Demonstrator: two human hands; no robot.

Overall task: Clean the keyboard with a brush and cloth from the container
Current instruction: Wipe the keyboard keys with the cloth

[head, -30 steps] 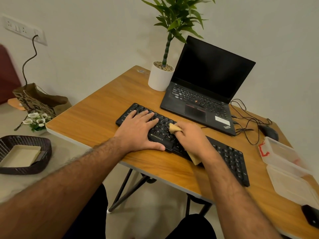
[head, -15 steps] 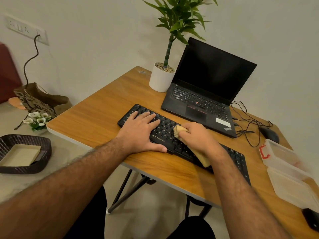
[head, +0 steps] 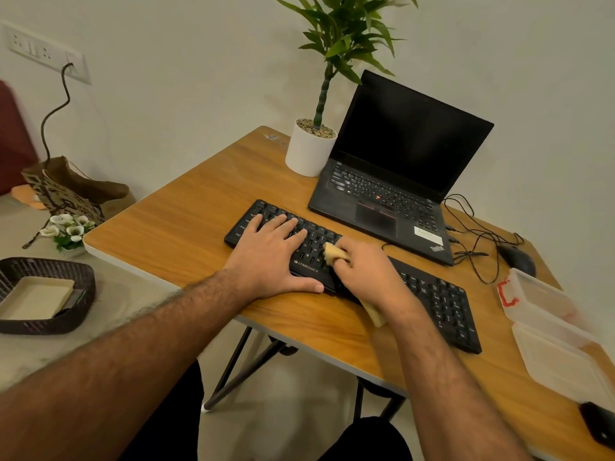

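A black keyboard (head: 436, 301) lies slantwise on the wooden table (head: 173, 234). My left hand (head: 273, 254) rests flat on the keyboard's left end, fingers straight, thumb along the front edge. My right hand (head: 369, 274) grips a yellow cloth (head: 332, 252) and holds it against the keys in the keyboard's middle; a tail of the cloth sticks out under my wrist. The clear plastic container (head: 535, 301) with a red clasp stands open at the right, its lid (head: 565, 364) beside it. No brush is visible.
An open black laptop (head: 399, 174) sits behind the keyboard, with a potted plant (head: 309, 148) to its left. Cables and a black mouse (head: 517, 257) lie at the right. A dark object (head: 599, 427) sits at the table's near right corner. A wicker basket (head: 43, 294) is on the floor.
My right hand has wiped the cloth a little leftward along the keys, closer to my left hand. My left hand stays put on the keyboard.
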